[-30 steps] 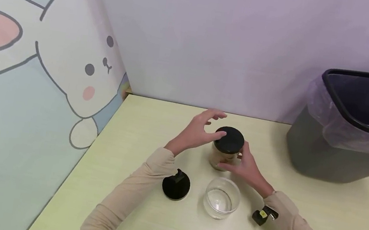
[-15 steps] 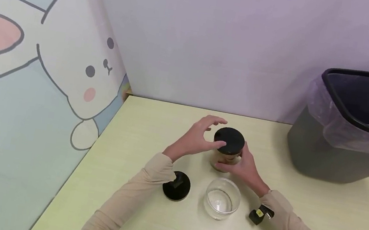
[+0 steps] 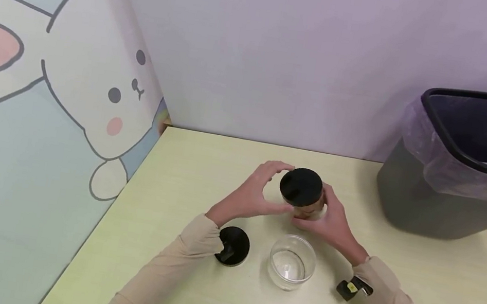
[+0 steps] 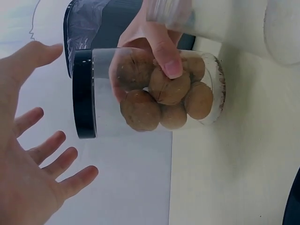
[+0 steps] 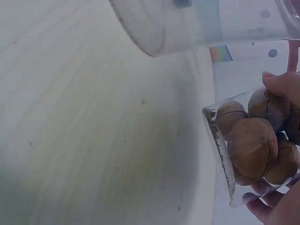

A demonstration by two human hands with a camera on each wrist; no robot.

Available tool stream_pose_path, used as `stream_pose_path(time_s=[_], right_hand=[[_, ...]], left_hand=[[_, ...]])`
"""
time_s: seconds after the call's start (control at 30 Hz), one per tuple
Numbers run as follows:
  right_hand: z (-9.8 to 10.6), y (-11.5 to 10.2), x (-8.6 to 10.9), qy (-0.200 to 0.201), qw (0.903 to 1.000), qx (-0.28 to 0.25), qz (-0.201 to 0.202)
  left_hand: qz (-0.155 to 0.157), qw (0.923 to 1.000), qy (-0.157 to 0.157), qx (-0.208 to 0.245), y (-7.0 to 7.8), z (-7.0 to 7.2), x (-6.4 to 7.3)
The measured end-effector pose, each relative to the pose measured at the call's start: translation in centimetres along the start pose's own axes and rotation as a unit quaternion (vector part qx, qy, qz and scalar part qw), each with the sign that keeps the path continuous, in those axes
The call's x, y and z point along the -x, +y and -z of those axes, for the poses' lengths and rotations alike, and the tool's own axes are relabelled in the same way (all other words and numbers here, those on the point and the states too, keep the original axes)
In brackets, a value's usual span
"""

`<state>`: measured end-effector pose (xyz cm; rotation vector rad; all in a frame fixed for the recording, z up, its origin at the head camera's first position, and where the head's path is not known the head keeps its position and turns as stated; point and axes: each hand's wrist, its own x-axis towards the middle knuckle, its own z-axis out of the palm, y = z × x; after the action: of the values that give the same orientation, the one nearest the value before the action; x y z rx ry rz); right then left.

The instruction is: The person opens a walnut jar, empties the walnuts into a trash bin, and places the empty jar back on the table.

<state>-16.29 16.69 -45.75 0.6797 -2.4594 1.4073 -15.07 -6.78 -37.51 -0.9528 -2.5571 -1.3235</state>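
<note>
My right hand [image 3: 331, 224] grips a clear jar [image 4: 107, 115] round its body, thumb on the near side. Walnuts [image 4: 140, 111] fill part of the jar, and a black lid [image 3: 301, 186] covers its top. To the left of that lid is my left hand [image 3: 256, 191], fingers spread and thumb apart; the left wrist view shows a gap between them and the lid. Seen from the right wrist, the walnuts [image 5: 252, 146] sit by the jar's base, with fingers on both sides of the wall.
An uncovered clear container [image 3: 288, 284] stands on the table in front of the jar. Left of it lies a second black lid [image 3: 237, 244], partly behind the left wrist's camera. A grey bin [image 3: 432, 204] with a plastic liner stands at the back right, by the wall.
The left thumb has moved off the jar's lid to its near side, and the left hand sits slightly lower. The right hand still holds the jar, which has shifted slightly.
</note>
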Motion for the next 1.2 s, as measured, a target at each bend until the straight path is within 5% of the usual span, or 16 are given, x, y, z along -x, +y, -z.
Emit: stream_pose_path(time_s=[0.2, 0.63, 1.2], right_hand=[[0.8, -0.8, 0.1, 0.007, 0.9993, 0.025, 0.027], [2.4, -3.2, 0.2, -0.007, 0.9916, 0.076, 0.105], [3.4, -4.7, 0.8, 0.006, 0.9807, 0.141, 0.136]], left_hand=[[-0.03, 0.9993, 0.012, -0.017, 0.4, -0.4, 0.1], [-0.046, 0.9985, -0.011, -0.029, 1.5, -0.7, 0.1], [-0.096, 0.9938, -0.014, -0.054, 2.2, -0.7, -0.3]])
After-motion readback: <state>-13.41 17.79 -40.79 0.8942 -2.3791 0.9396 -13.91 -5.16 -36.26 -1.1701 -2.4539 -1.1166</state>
